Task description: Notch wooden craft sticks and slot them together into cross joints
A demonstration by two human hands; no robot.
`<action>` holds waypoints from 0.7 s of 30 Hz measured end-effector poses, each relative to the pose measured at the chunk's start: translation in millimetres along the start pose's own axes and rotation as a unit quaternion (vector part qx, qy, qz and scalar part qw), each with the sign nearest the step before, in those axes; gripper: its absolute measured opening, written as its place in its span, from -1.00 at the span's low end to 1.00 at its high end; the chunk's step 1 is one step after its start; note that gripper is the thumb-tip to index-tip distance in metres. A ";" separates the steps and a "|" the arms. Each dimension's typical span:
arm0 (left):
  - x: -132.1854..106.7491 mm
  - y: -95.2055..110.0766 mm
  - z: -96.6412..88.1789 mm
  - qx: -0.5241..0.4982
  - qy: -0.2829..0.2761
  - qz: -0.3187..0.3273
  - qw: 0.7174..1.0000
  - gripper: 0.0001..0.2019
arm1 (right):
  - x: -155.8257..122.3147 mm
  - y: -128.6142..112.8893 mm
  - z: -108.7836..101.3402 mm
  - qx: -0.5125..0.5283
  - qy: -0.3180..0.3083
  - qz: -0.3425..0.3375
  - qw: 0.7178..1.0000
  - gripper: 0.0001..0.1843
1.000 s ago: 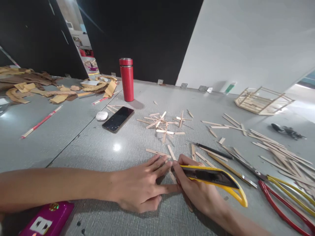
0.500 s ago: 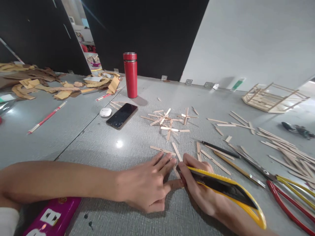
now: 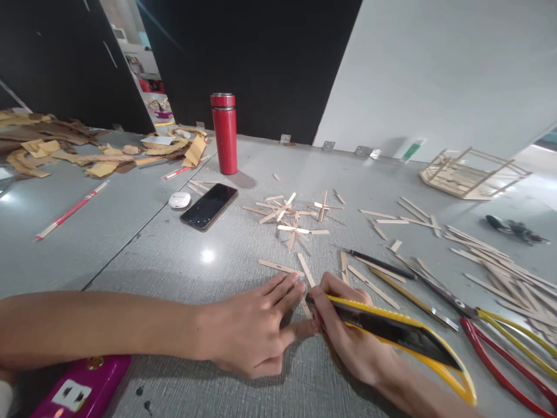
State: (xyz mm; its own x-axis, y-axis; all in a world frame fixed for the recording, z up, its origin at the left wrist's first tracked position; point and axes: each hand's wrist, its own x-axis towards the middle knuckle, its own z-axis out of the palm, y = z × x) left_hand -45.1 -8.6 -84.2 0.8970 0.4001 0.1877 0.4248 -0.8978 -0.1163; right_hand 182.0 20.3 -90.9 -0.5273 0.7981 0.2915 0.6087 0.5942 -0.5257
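Note:
My right hand [image 3: 354, 348] is closed around a yellow and black utility knife [image 3: 398, 328], its handle running back over my wrist and its front end pointing down at the table. My left hand [image 3: 250, 328] lies flat with fingers stretched out, fingertips on and around a short wooden craft stick [image 3: 307, 309]. The knife's blade tip is hidden by my right fingers. Just beyond my fingertips lie two more notched craft sticks, one crosswise [image 3: 281, 267] and one slanting [image 3: 306, 269]. Farther off stand small crossed-stick pieces [image 3: 293, 230].
Scissors [image 3: 461, 305] with red and yellow handles, a black pen [image 3: 380, 264] and loose craft sticks [image 3: 500, 261] lie at right. A stick frame [image 3: 474, 174] stands behind them. A phone [image 3: 209, 206], red flask [image 3: 225, 136] and purple power strip [image 3: 82, 386] are at left.
The whole scene has shifted slightly left in the view. My right hand still grips the knife, tilted a little differently, and my left hand stays flat at the stick.

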 end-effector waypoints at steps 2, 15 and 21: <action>0.0 0.1 0.8 -0.009 0.004 -0.004 1.000 -0.33 | 1.8 0.9 0.4 0.007 -0.010 0.012 1.000 -0.62; 0.1 -0.2 -1.2 -0.016 0.006 -0.004 1.000 -0.28 | 4.0 -2.6 2.9 -0.050 0.004 -0.008 0.999 -0.65; 0.8 -0.5 -3.2 -0.005 -0.003 0.000 1.000 -0.32 | 5.3 -3.4 0.2 -0.123 0.013 -0.085 0.989 -0.70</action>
State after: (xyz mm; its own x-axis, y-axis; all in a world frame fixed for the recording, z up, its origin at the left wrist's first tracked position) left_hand -45.0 -8.4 -80.8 0.8975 0.4016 0.1821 0.4240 -0.8993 -0.1067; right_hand 177.0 22.5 -87.7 -0.6207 0.6851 0.3813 0.6405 0.7235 -0.2574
